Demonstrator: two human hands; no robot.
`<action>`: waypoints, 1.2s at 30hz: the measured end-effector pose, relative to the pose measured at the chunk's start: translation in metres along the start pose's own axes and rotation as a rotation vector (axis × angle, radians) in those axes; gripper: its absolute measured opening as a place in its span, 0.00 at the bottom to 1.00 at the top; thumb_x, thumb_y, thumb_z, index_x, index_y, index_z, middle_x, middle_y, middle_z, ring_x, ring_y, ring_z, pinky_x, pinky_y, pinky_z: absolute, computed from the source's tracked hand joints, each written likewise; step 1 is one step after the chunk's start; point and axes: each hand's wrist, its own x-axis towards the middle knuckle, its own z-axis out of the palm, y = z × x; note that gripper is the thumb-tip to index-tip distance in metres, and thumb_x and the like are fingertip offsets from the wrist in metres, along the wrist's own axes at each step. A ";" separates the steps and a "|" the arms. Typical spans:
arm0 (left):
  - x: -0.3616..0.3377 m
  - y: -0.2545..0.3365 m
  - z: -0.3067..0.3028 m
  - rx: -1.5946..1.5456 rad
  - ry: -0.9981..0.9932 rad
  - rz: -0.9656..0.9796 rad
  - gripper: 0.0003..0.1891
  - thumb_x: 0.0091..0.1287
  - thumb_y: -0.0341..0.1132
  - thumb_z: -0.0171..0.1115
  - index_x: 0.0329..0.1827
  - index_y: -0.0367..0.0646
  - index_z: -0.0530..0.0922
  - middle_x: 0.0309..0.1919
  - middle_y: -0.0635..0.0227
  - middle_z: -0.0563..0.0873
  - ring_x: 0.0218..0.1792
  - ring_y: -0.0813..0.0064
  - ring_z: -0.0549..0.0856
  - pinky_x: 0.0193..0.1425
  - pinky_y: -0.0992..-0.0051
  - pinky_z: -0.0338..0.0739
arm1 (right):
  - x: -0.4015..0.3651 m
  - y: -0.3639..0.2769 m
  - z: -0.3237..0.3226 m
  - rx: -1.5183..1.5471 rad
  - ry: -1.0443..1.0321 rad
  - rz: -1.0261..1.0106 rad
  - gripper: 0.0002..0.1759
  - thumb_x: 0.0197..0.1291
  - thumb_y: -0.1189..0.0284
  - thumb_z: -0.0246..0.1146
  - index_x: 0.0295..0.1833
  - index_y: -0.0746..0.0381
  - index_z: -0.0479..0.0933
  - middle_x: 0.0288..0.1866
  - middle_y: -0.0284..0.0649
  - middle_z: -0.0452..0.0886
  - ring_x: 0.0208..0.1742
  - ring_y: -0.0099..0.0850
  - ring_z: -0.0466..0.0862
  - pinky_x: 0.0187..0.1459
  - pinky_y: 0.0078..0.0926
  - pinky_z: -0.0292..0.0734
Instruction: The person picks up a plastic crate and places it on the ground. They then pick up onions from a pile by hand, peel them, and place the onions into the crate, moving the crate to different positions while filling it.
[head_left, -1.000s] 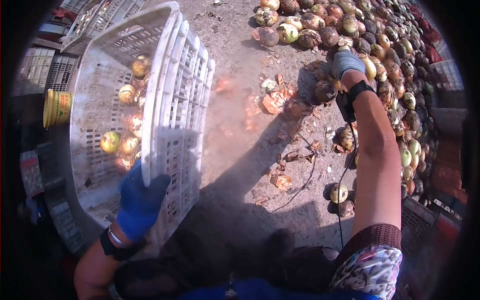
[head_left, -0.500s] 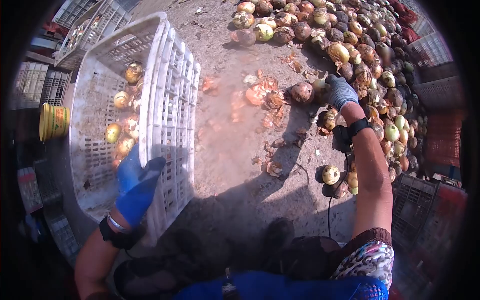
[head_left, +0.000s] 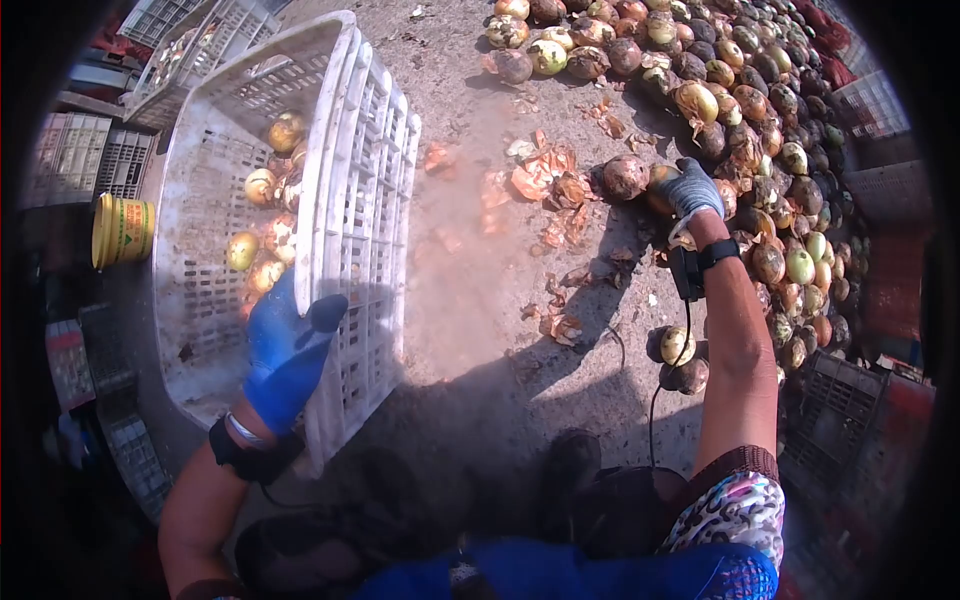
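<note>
My left hand, in a blue glove, grips the near end of a white plastic crate by its rim. The crate rests tilted on its side, and several onions lie inside. My right hand, in a grey glove, is at the edge of the onion pile. Its fingers are closed around a brownish onion, which they partly cover. A darker onion lies just left of that hand.
Loose onion skins litter the dusty ground between crate and pile. Two onions lie apart below my right hand. A yellow bucket and more crates stand at left; other crates are at right.
The whole view has shifted slightly. My right hand has turned and come lower beside the darker onion, covering the pile's edge there. My left hand keeps its hold on the crate.
</note>
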 end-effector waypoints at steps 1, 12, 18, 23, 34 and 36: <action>0.001 -0.001 0.000 -0.001 0.005 0.008 0.24 0.75 0.45 0.62 0.64 0.34 0.76 0.49 0.64 0.87 0.50 0.74 0.84 0.57 0.71 0.79 | -0.004 -0.006 -0.001 0.002 0.008 -0.004 0.39 0.48 0.57 0.75 0.66 0.61 0.75 0.58 0.57 0.83 0.62 0.49 0.83 0.63 0.38 0.76; -0.002 -0.001 0.005 -0.256 0.016 -0.093 0.18 0.73 0.33 0.60 0.64 0.36 0.75 0.45 0.68 0.86 0.44 0.80 0.83 0.51 0.74 0.79 | -0.052 -0.077 -0.006 1.508 -0.061 -0.134 0.31 0.60 0.75 0.67 0.69 0.66 0.68 0.57 0.51 0.81 0.50 0.45 0.87 0.44 0.41 0.90; 0.002 -0.005 0.006 -0.181 0.034 -0.099 0.15 0.72 0.31 0.61 0.60 0.38 0.78 0.45 0.68 0.87 0.43 0.77 0.85 0.49 0.73 0.80 | -0.035 -0.143 -0.013 0.311 0.454 -0.774 0.37 0.60 0.51 0.71 0.70 0.59 0.73 0.68 0.51 0.77 0.68 0.45 0.77 0.65 0.39 0.75; -0.001 -0.004 0.002 0.365 -0.013 -0.011 0.35 0.69 0.36 0.59 0.79 0.44 0.60 0.52 0.56 0.83 0.53 0.58 0.82 0.58 0.65 0.76 | 0.046 -0.107 0.044 -0.320 0.039 -0.523 0.30 0.58 0.57 0.68 0.66 0.53 0.79 0.72 0.54 0.72 0.68 0.52 0.77 0.69 0.40 0.73; -0.002 -0.008 0.004 0.407 0.196 0.100 0.23 0.65 0.36 0.69 0.61 0.37 0.79 0.41 0.56 0.90 0.42 0.63 0.90 0.48 0.65 0.83 | -0.030 -0.187 0.020 1.421 -0.441 -0.257 0.17 0.69 0.61 0.63 0.58 0.58 0.79 0.52 0.42 0.86 0.49 0.36 0.88 0.46 0.38 0.86; -0.008 -0.010 -0.002 0.447 0.051 0.172 0.14 0.70 0.30 0.61 0.58 0.44 0.81 0.41 0.57 0.87 0.44 0.61 0.88 0.50 0.65 0.84 | -0.099 -0.235 -0.007 1.487 -0.488 -1.000 0.24 0.71 0.56 0.63 0.64 0.60 0.76 0.62 0.44 0.81 0.57 0.34 0.86 0.50 0.36 0.87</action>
